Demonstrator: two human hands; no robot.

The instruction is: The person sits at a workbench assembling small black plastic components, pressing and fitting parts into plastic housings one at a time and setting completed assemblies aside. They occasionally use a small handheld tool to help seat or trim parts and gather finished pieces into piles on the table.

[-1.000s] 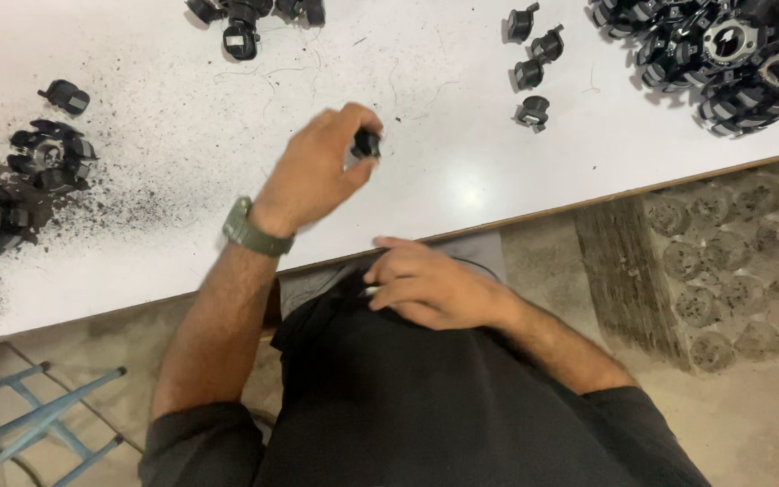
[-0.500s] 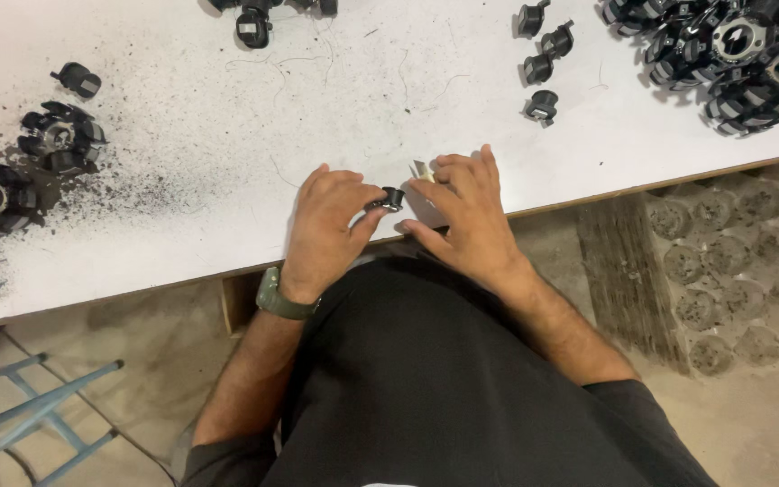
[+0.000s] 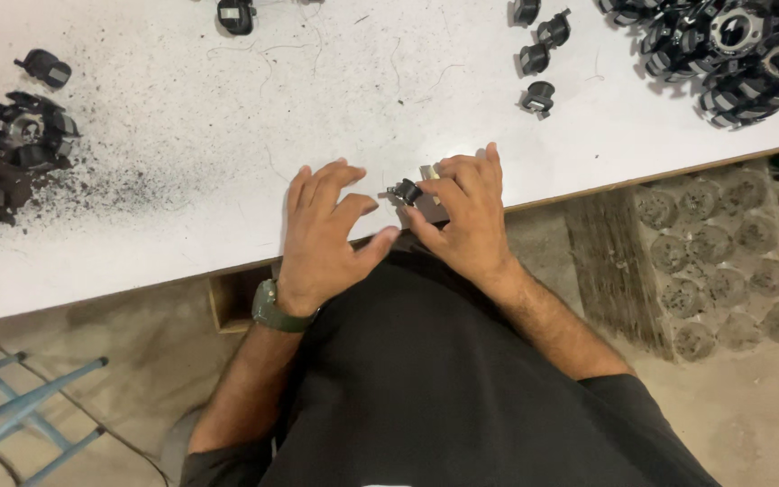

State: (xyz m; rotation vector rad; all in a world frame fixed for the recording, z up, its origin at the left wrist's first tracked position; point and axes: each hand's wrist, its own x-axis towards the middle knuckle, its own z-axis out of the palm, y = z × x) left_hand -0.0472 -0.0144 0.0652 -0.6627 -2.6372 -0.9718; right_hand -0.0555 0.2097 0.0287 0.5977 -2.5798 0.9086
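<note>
White and dusted with black grit, the table (image 3: 182, 189) fills our view. A heap of black parts (image 3: 732, 45) lies at its far right, well apart from us. Our left hand (image 3: 322, 239) hovers at the near edge, fingers spread, holding nothing. Our right hand (image 3: 466, 212) pinches a small black part (image 3: 405, 191) at its fingertips, just beside the left.

No pkgs, labels, signs or screens anywhere in view.
</note>
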